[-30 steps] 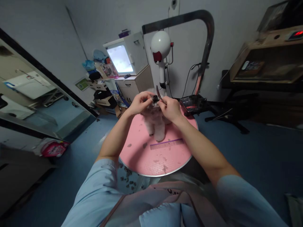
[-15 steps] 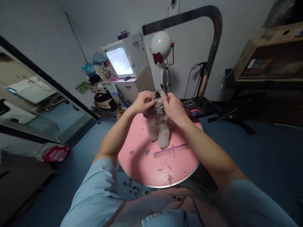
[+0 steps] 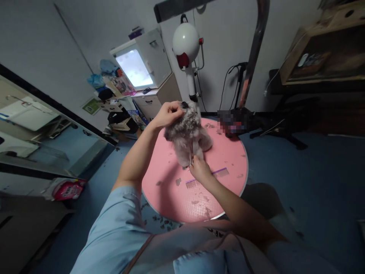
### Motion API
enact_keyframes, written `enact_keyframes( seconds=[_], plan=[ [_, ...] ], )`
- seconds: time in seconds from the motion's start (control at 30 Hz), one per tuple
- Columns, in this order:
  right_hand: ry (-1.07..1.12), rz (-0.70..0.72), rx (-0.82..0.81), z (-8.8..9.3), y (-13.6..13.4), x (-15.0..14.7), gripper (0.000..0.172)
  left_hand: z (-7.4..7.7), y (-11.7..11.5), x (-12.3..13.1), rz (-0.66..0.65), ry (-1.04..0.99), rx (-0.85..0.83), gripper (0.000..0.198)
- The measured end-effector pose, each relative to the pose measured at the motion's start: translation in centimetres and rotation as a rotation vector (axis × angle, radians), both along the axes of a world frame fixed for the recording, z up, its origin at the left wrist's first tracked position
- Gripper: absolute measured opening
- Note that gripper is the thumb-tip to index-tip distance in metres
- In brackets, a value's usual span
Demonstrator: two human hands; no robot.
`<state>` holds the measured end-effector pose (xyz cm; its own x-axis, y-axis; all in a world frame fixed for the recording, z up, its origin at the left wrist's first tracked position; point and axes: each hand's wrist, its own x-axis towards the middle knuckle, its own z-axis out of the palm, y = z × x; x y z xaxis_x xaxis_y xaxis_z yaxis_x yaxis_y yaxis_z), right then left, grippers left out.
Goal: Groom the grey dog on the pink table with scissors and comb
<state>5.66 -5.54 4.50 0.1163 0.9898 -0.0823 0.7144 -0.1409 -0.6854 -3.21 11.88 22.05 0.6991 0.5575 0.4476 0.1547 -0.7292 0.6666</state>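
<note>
A small grey curly-haired dog (image 3: 186, 131) sits on the round pink grooming table (image 3: 171, 201), its nose tilted up. My left hand (image 3: 170, 114) is closed at the side of its muzzle, thumb and fingers gripping the fur there. Lower down, my right hand (image 3: 200, 169) is closed around a pair of scissors (image 3: 192, 150); the slim blades point up against the dog's chest and front legs, and a handle ring shows by the fingers. A purple-backed metal comb (image 3: 221, 171) lies on the table, partly covered by my right hand and wrist.
Clipped hair tufts (image 3: 178, 182) dot the tabletop and the floor. Behind the dog stands a white round-headed dryer (image 3: 186, 42), under a dark metal grooming arm (image 3: 253, 64). A lit white cabinet (image 3: 135, 68) is at the back left. A pixelated patch covers something at the table's right edge.
My right hand has dropped from the dog's face to its chest and front legs, taking the scissors along. My left hand stays at the muzzle. The head view has shifted slightly.
</note>
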Motion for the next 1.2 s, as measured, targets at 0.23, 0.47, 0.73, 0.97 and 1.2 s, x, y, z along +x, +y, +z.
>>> enact_keyframes(
  seconds=[0.23, 0.47, 0.73, 0.97, 1.2],
  plan=[
    [-0.166, 0.01, 0.05, 2.8, 1.9, -1.2, 0.035, 0.0, -0.2, -0.2, -0.007, 0.022, 0.012, 0.039],
    [-0.178, -0.019, 0.008, 3.1, 2.1, -1.9, 0.028, 0.0, -0.1, -0.5, -0.014, 0.002, -0.01, 0.038],
    [-0.192, -0.048, 0.009, 3.1, 2.4, -1.6, 0.025, -0.3, 0.1, -0.7, -0.004, -0.008, -0.029, 0.035],
    [-0.207, -0.069, 0.062, 3.0, 2.3, -0.9, 0.026, -0.4, 0.1, -0.8, 0.016, -0.036, -0.049, 0.03],
    [-0.235, -0.059, 0.051, 3.2, 1.6, -0.4, 0.026, -0.5, 0.0, 0.1, 0.006, -0.035, -0.06, 0.031]
  ],
)
